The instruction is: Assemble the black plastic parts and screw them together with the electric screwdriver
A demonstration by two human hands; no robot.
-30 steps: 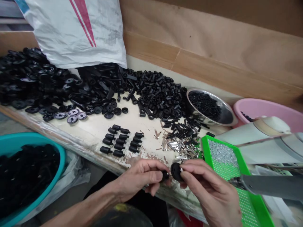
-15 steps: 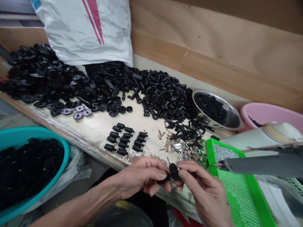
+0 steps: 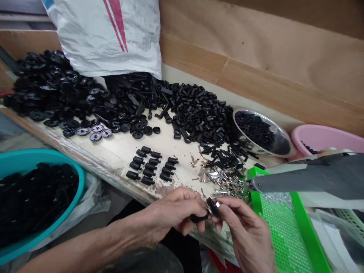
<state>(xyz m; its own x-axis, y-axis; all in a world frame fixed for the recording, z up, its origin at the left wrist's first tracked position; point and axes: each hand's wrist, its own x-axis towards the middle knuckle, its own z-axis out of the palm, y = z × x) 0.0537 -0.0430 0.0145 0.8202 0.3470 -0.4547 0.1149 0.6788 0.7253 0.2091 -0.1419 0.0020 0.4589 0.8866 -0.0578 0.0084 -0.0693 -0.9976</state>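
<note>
My left hand is closed, thumb and fingers pinching a dark plastic part that is mostly hidden. Against that part stands a round black disc, tilted on edge between both hands. My right hand closes its thumb and fingertips at the disc's other side, where a small shiny metal piece shows. Beyond the hands lie flat metal pieces and thin black rods. Short black handle grips lie in rows to the left.
Heaps of black discs and short tubes cover the back. A steel bowl, pink basin and green tray stand right. A grey power screwdriver reaches over the tray. A teal tub sits lower left.
The disc has tilted, and more of the shiny metal piece shows. My left thumb has shifted on its part. The grey power screwdriver has moved up and left over the tray.
</note>
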